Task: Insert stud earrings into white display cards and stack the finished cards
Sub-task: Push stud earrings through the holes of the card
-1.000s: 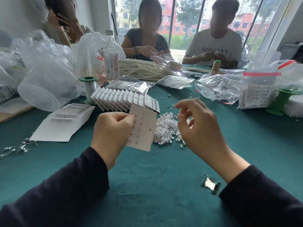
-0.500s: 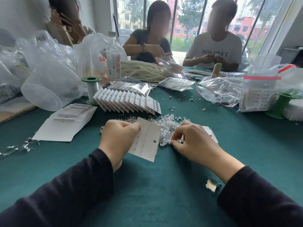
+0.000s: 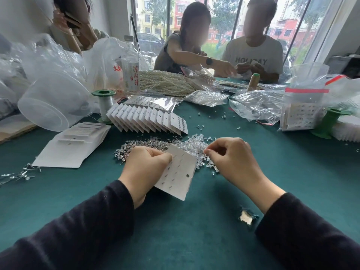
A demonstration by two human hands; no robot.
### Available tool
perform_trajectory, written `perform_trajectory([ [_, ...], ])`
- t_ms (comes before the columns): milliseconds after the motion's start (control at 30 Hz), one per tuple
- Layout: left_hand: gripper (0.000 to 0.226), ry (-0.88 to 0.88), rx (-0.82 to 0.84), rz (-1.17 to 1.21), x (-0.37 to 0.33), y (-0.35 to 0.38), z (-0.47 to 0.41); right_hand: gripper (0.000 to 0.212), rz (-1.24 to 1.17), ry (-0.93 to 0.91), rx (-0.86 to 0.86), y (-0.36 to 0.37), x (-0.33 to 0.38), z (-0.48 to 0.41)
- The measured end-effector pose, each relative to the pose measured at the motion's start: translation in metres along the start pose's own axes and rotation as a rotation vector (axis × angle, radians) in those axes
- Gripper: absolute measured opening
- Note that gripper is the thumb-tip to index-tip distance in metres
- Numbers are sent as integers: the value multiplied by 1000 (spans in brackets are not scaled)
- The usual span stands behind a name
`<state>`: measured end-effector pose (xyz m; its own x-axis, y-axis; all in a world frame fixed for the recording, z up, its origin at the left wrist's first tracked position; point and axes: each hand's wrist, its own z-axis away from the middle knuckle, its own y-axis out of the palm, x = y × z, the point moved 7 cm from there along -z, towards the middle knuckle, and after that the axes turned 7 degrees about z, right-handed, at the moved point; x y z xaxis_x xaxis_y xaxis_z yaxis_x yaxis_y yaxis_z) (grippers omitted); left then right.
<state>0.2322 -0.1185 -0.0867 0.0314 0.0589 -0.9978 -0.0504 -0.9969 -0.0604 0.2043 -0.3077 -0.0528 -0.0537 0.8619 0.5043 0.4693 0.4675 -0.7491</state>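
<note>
1. Teal cloth covers the table (image 3: 292,182) where we sit at work.
2. Our left hand (image 3: 145,168) grips a white display card (image 3: 178,176) by its left side, with the fingers curled round the edge. The card is lifted off the cloth and tilted, and its hang-hole sits toward the lower right.
3. Small marks run in rows across the card. They are too fine for us to say which ones carry studs.
4. Our right hand (image 3: 231,162) is curled, with thumb and forefinger pinched together at the edge of the pile of stud earrings (image 3: 192,146), just right of the card. We cannot tell whether a stud sits between the tips.
5. The pile lies on the cloth directly behind the card and spreads from one hand to the other.
6. Behind the pile, the finished cards (image 3: 148,119) stand overlapped in a slanted row.
7. To the left, blank cards (image 3: 74,147) lie flat. Behind them a clear plastic tub (image 3: 50,106) rests on its side, and a green-capped spool (image 3: 104,106) stands between the tub and the row.
8. A crumpled foil scrap (image 3: 246,217) lies on the cloth below our right hand.
</note>
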Motion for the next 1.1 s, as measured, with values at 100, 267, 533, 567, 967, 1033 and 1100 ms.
perform_trajectory([
  [100, 25, 4, 11, -7, -1, 1, 2, 11, -29, 28, -26, -2, -3, 0],
  [267, 29, -13, 35, -26, -2, 3, 4, 14, -226, 128, 6, -3, -10, 0],
  [533, 32, -22, 93, -57, 0, 10, 6, 12, -443, 143, -2, -7, 7, 9],
  [567, 33, -23, 95, -57, 0, 10, 6, 14, -451, 135, 5, -6, 10, 10],
  [967, 26, 55, 100, -84, -1, 14, 5, 7, -223, -76, 4, 1, 41, 23],
  [1033, 26, 76, 107, -105, -3, 15, 6, 8, -142, -135, 1, 4, 46, 25],
  [1100, 28, 92, 115, -125, -3, 15, 6, 8, -110, -149, 15, 8, 47, 25],
])
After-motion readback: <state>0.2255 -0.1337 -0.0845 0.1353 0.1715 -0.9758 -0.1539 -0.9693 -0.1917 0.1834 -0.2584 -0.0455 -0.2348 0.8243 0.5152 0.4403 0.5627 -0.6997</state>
